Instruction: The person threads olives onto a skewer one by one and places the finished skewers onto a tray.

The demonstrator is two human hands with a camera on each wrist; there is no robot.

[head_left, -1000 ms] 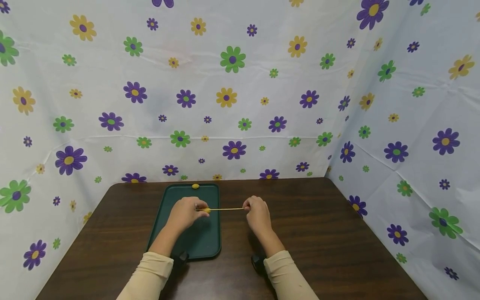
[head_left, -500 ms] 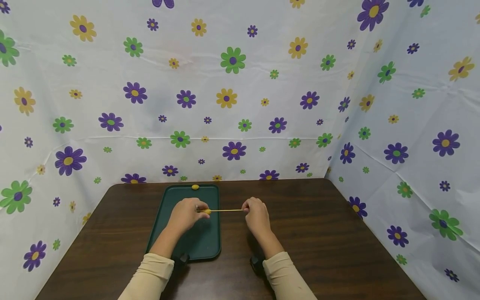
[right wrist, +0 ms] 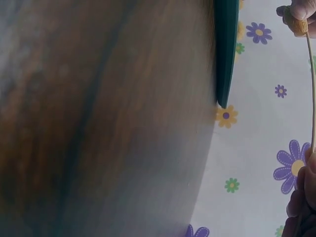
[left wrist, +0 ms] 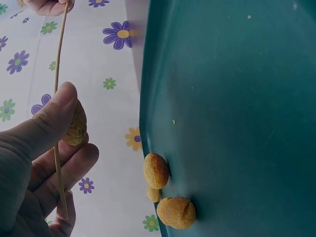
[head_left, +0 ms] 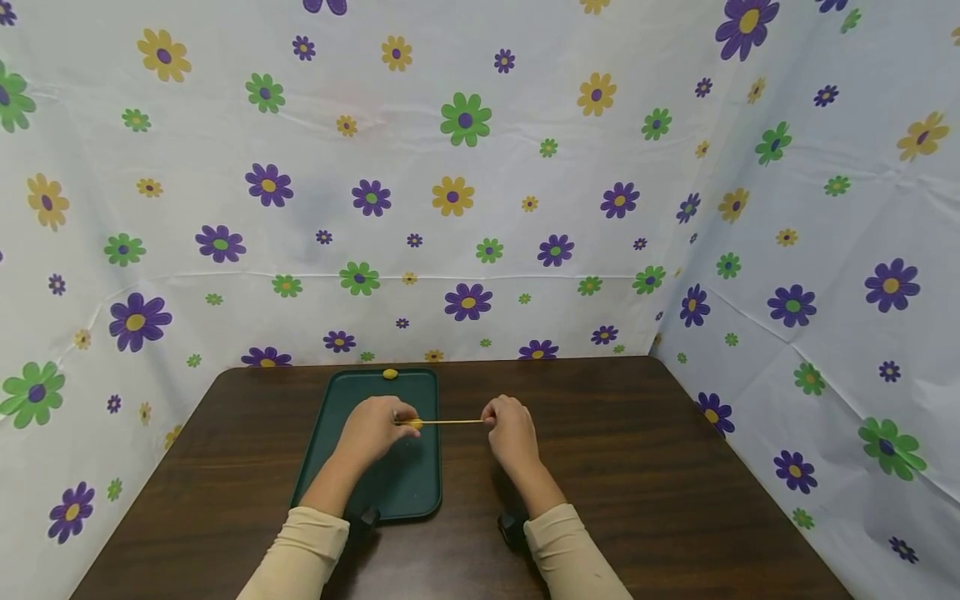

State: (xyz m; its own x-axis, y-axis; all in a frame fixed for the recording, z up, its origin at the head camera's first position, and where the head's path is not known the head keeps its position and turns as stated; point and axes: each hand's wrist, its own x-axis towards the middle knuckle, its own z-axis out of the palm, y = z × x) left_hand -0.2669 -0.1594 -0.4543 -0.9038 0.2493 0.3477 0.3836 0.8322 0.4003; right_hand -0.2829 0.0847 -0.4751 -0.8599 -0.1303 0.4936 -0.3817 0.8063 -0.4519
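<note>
My left hand (head_left: pixel 372 433) is above the green tray, pinching a wrinkled yellow-brown oval piece (left wrist: pixel 76 126) between thumb and fingers. A thin wooden stick (head_left: pixel 453 422) runs level from that hand to my right hand (head_left: pixel 514 435), which pinches its far end over the table, right of the tray. In the left wrist view the stick (left wrist: pixel 57 69) passes beside the piece, under the thumb, and its pointed end lies near the lower fingers. Whether it pierces the piece I cannot tell. The right wrist view shows the piece (right wrist: pixel 296 23) at the far end of the stick (right wrist: pixel 313 94).
The green tray (head_left: pixel 390 492) lies on the left part of the brown table (head_left: pixel 637 467). Near its far edge are a few more oval pieces (left wrist: pixel 156 171), close together. A white flowered cloth (head_left: pixel 465 225) stands behind the table and along its sides.
My right hand has shifted very slightly left, toward my left hand, so the visible length of stick between them is a little shorter. My left hand keeps its hold almost in place.
</note>
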